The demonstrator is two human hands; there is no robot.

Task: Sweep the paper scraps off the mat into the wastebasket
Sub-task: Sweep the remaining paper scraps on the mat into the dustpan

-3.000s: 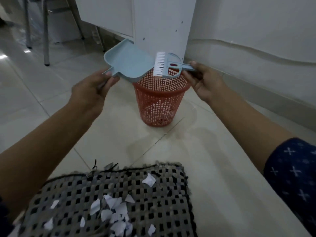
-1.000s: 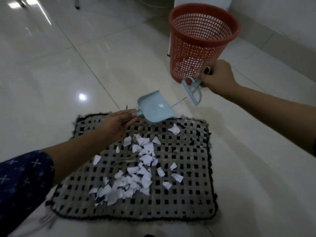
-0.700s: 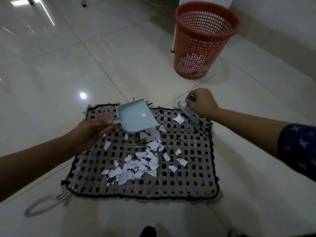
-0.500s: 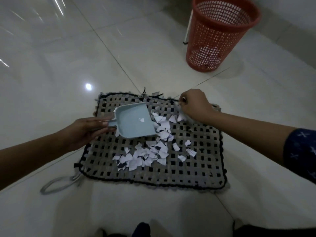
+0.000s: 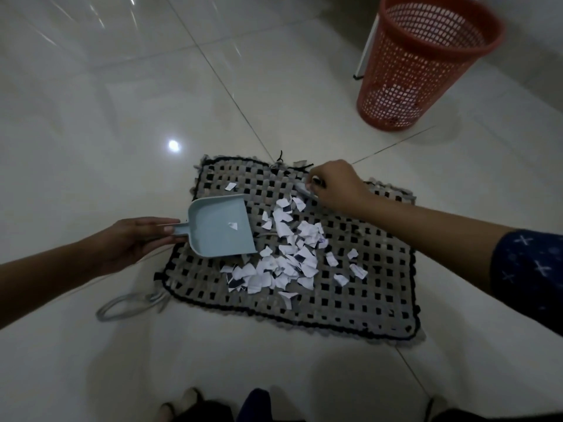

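A grey-and-black woven mat [image 5: 365, 303] lies on the tiled floor, with several white paper scraps [image 5: 289, 254] piled at its middle. My left hand [image 5: 134, 242] grips the handle of a light blue dustpan [image 5: 219, 226], which rests on the mat's left part with its mouth facing the scraps and one scrap inside. My right hand [image 5: 333, 184] is closed on a small hand brush [image 5: 304, 190] at the mat's far edge; the hand hides most of the brush. The red mesh wastebasket [image 5: 423, 62] stands at the far right.
A grey cord loop [image 5: 128, 306] trails from the mat's near left corner. A white furniture leg [image 5: 367, 44] stands just left of the wastebasket. My feet [image 5: 189, 403] show at the bottom edge. Glossy floor tiles surround the mat.
Both hands came down from the wastebasket to the mat. The dustpan settled on the mat's left part, and the brush dropped to the far edge, pushing scraps toward the pan.
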